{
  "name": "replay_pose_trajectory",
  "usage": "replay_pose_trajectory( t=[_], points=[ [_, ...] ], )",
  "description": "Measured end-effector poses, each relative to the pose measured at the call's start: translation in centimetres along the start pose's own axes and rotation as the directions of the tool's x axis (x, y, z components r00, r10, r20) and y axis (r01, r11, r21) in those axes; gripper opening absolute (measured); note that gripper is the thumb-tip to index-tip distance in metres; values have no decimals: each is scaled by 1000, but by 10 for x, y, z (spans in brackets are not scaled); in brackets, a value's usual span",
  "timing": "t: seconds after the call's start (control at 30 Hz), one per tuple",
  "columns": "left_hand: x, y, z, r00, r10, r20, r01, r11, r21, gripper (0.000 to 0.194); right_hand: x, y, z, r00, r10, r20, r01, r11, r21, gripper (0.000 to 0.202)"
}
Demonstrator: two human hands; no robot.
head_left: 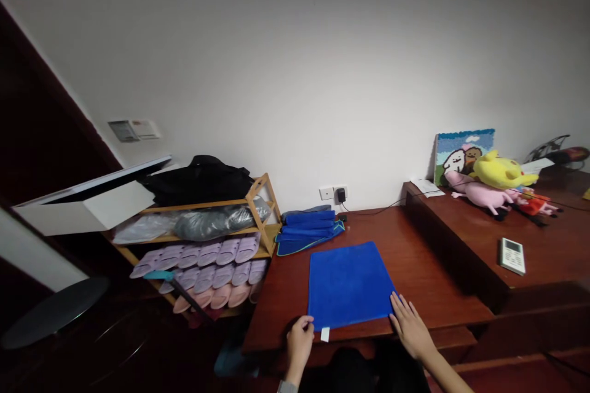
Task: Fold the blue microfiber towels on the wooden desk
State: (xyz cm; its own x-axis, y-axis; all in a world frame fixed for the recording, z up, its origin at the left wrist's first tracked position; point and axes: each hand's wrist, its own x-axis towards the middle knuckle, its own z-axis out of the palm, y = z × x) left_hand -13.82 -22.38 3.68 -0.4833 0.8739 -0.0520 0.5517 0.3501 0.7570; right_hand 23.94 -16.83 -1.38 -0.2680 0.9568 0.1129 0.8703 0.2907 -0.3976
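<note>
A blue cloth lies spread flat on the reddish-brown wooden desk, with a small white tag sticking out over its near edge. At the near left corner my left hand is closed, its fingertips pinching the edge of the cloth. My right hand rests on the near right corner with its fingers stretched out and lying flat. Behind the spread cloth, by the wall, sits a pile of folded blue cloths.
Left of the desk stands a wooden rack with purple and pink slippers, a black bag and an open white box. The raised surface on the right holds plush toys, a picture and a white remote.
</note>
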Motion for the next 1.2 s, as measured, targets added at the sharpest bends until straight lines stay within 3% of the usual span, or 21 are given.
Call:
replay_pose_trajectory(
  t=[0.13, 0.53, 0.77, 1.0, 1.1, 1.2],
  points=[
    [-1, 2, -4, 998, 56, -6, -56, 998, 12, 21, -17, -2, 6, 999, -6, -38, 5, 1000, -20, 63],
    [-15, 2, -7, 982, 161, -99, -149, 982, 114, 28, -32, -20, 3, 998, 44, -42, -42, 998, 54, 66],
    [-23, -8, -3, 954, 244, -171, -226, 967, 116, 35, -1, -33, -10, 993, 83, -81, -78, 995, 62, 65],
    [-24, -25, 7, 932, 282, -229, -264, 959, 107, 36, 9, -28, 17, 992, 71, -103, -66, 997, 47, 68],
    [-28, -28, 2, 923, 311, -227, -268, 942, 202, 35, 4, -25, 23, 991, 77, -113, -72, 996, 46, 69],
    [-34, -17, -1, 905, 367, -215, -272, 888, 371, 40, 3, -24, 24, 989, 70, -131, -61, 996, 68, 69]
  ],
)
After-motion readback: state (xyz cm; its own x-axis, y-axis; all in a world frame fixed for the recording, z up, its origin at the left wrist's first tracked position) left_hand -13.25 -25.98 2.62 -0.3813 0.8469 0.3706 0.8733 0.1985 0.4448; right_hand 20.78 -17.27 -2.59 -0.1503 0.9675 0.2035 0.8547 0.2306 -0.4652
